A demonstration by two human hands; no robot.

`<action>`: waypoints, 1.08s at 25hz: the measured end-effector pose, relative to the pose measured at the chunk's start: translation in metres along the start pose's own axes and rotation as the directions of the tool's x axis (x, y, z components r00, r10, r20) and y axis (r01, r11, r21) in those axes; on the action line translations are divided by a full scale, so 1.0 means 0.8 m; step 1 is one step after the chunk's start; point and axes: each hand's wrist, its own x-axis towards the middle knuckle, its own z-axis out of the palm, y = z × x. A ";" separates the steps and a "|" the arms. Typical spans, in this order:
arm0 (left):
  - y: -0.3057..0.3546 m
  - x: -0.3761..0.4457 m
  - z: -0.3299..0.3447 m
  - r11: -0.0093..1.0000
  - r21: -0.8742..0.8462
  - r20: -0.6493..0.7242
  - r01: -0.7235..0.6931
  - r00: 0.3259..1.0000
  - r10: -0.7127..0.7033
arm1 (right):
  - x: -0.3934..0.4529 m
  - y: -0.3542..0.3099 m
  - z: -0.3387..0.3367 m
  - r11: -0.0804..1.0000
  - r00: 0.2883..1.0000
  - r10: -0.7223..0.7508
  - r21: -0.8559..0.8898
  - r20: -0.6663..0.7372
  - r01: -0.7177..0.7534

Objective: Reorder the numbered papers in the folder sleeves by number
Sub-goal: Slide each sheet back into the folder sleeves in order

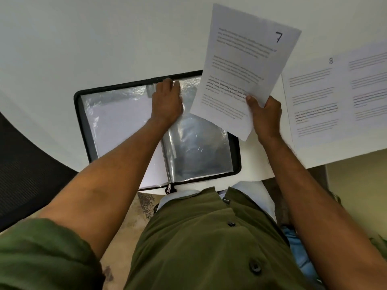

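Observation:
A black zip folder [83, 130] lies open on the white table, its clear plastic sleeves [199, 147] shining. My left hand [166, 101] rests at the top of the middle sleeves, fingers over their upper edge. My right hand [265, 114] grips the lower right corner of a printed paper marked 7 [245, 59], held up above the folder's right side. A paper marked 8 [312, 101] lies flat on the table to the right, with another printed sheet [366, 84] beside it. A white sheet shows inside the left sleeve [117, 122].
The white table [94, 38] stretches far behind the folder. Its front edge curves close to my body. A dark chair [25, 170] stands at the left. My green shirt fills the lower view.

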 end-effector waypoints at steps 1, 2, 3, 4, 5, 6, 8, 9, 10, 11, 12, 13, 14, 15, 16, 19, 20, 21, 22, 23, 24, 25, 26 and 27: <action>0.001 -0.004 0.006 0.999 0.051 -0.031 -0.010 0.999 0.011 | 0.003 -0.004 0.000 1.000 1.000 0.000 0.000 -0.011 0.000; -0.002 -0.008 0.014 0.996 0.080 -0.042 -0.025 0.999 0.028 | 0.007 -0.008 0.003 1.000 1.000 -0.003 -0.002 -0.021 0.003; -0.005 -0.013 0.018 0.993 0.109 -0.059 -0.050 0.997 0.057 | 0.010 -0.014 0.006 1.000 1.000 -0.010 -0.004 -0.030 0.010; -0.010 -0.016 0.022 0.990 0.123 -0.068 -0.075 0.994 0.084 | 0.014 -0.020 0.010 1.000 0.999 -0.019 -0.002 -0.035 0.019; -0.012 -0.018 0.022 0.989 0.120 -0.072 -0.088 0.993 0.097 | 0.018 -0.027 0.015 0.999 0.999 -0.031 0.008 -0.040 0.032; -0.013 -0.020 0.018 0.991 0.101 -0.076 -0.088 0.992 0.096 | 0.022 -0.035 0.019 0.998 0.998 -0.045 0.031 -0.042 0.046; -0.015 -0.021 0.011 0.997 0.048 -0.088 -0.052 0.994 0.057 | 0.035 -0.052 0.035 0.994 0.998 -0.061 0.085 -0.033 0.064; -0.016 -0.020 0.006 0.998 0.037 -0.096 -0.057 0.994 0.061 | 0.041 -0.061 0.042 0.990 0.997 -0.067 0.119 -0.029 0.070; -0.018 -0.017 0.001 0.997 0.027 -0.094 -0.076 0.992 0.079 | 0.046 -0.069 0.049 0.984 0.997 -0.070 0.165 -0.022 0.072; -0.021 -0.012 -0.006 0.994 0.010 -0.074 -0.106 0.992 0.107 | 0.053 -0.076 0.056 0.974 0.998 -0.066 0.215 -0.017 0.069; -0.026 -0.006 -0.012 0.990 -0.009 -0.040 -0.141 0.989 0.140 | 0.061 -0.082 0.064 0.962 0.999 -0.047 0.269 -0.014 0.049; -0.029 -0.001 -0.018 0.984 -0.021 -0.007 -0.179 0.984 0.178 | 0.070 -0.087 0.072 0.944 1.000 -0.013 0.329 -0.014 0.016; -0.032 0.004 -0.022 0.976 -0.025 0.020 -0.216 0.976 0.216 | 0.079 -0.089 0.079 0.923 0.999 0.040 0.384 -0.014 -0.031; -0.035 0.009 -0.025 0.968 -0.022 0.050 -0.248 0.967 0.249 | 0.089 -0.092 0.087 0.898 0.995 0.098 0.432 -0.004 -0.086; -0.036 0.013 -0.028 0.960 -0.019 0.076 -0.279 0.957 0.280 | 0.097 -0.093 0.094 0.873 0.989 0.151 0.469 0.007 -0.136; -0.036 0.021 -0.036 0.941 -0.032 0.139 -0.338 0.930 0.339 | 0.115 -0.100 0.114 0.813 0.970 0.241 0.538 0.039 -0.224; -0.035 0.023 -0.038 0.937 -0.046 0.157 -0.346 0.924 0.349 | 0.119 -0.103 0.120 0.803 0.967 0.251 0.547 0.049 -0.237; -0.034 0.024 -0.040 0.934 -0.062 0.171 -0.351 0.919 0.356 | 0.122 -0.105 0.124 0.793 0.964 0.259 0.557 0.057 -0.246; -0.033 0.027 -0.042 0.933 -0.079 0.187 -0.351 0.914 0.360 | 0.126 -0.106 0.129 0.781 0.963 0.264 0.572 0.060 -0.250; -0.033 0.029 -0.042 0.934 -0.101 0.203 -0.341 0.912 0.355 | 0.130 -0.107 0.131 0.769 0.962 0.264 0.589 0.064 -0.250; -0.033 0.031 -0.043 0.939 -0.131 0.222 -0.319 0.913 0.342 | 0.133 -0.107 0.133 0.758 0.962 0.265 0.601 0.070 -0.253; -0.033 0.032 -0.044 0.943 -0.165 0.238 -0.289 0.916 0.322 | 0.137 -0.108 0.135 0.749 0.960 0.270 0.611 0.076 -0.259; -0.033 0.033 -0.044 0.946 -0.197 0.246 -0.258 0.921 0.302 | 0.140 -0.109 0.137 0.740 0.958 0.273 0.618 0.084 -0.265; -0.033 0.035 -0.046 0.946 -0.230 0.239 -0.230 0.928 0.284 | 0.143 -0.111 0.138 0.734 0.957 0.273 0.623 0.094 -0.270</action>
